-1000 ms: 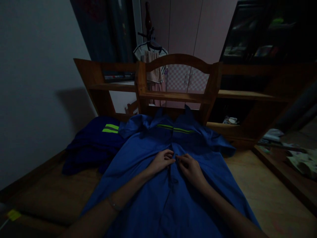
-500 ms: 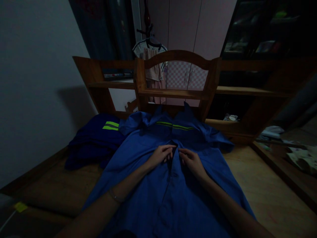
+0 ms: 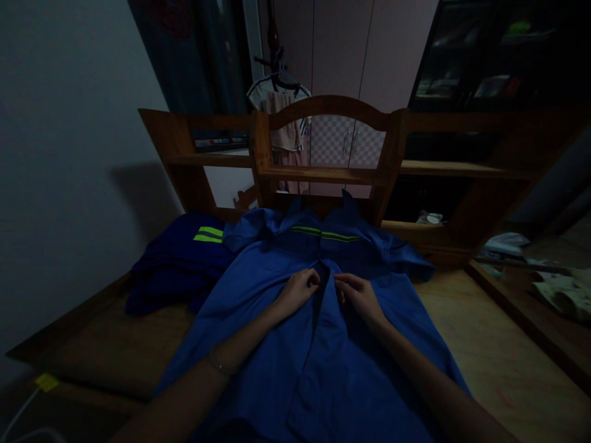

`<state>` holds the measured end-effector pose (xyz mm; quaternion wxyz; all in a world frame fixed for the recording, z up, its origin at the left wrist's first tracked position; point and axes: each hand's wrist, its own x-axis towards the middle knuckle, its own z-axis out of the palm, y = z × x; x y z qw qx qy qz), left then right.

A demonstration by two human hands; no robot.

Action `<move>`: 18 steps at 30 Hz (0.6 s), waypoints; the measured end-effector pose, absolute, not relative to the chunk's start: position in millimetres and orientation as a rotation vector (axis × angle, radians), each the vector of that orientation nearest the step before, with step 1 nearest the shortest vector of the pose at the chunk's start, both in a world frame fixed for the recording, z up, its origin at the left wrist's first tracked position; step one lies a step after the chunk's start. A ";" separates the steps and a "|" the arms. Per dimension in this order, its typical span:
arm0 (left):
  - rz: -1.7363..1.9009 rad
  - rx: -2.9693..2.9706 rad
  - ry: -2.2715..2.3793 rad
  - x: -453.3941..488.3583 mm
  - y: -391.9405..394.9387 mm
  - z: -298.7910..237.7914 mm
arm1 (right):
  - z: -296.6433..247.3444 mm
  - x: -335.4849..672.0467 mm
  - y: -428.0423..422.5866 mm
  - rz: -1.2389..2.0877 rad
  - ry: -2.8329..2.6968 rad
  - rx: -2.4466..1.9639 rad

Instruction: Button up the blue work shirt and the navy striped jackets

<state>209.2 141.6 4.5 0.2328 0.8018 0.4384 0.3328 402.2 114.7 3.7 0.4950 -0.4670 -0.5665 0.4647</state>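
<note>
A blue work jacket (image 3: 272, 351) with thin yellow-green stripes across the chest lies spread out in front of me, its collar toward the shelf. The front opening gapes between my hands. My left hand (image 3: 299, 289) is closed on the left front edge, with fingers curled in. My right hand (image 3: 361, 296) pinches the right front edge of the jacket between thumb and fingers. Whether a button is in either hand is too dark to see.
A folded dark blue garment (image 3: 184, 264) with a bright reflective patch lies at the left, by the wall. Behind the jacket stands a wooden shelf unit (image 3: 323, 175). Clothes on a hanger (image 3: 281, 117) hang beyond it. A yellow tag (image 3: 47, 382) and white cable are at lower left.
The fingers of my left hand have curled in and drawn back slightly from the opening, which gapes a little wider. My right hand has barely moved.
</note>
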 end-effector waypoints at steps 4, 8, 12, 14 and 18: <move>0.953 2.198 1.206 209.5 139.2 6.6 | 0.7 398.7 112.8 0.955 -1.588 -1.199; 0.917 2.148 1.230 208.8 138.6 15.1 | 3.3 396.4 108.1 0.840 -1.705 -1.186; 0.933 2.098 1.251 214.7 138.3 24.2 | 9.7 396.0 104.1 0.765 -1.737 -1.164; 0.973 2.065 1.254 222.6 136.7 25.5 | 12.9 397.4 103.3 0.747 -1.714 -1.171; 1.122 1.908 1.224 240.5 133.6 18.2 | 16.6 402.7 104.4 0.725 -1.646 -1.193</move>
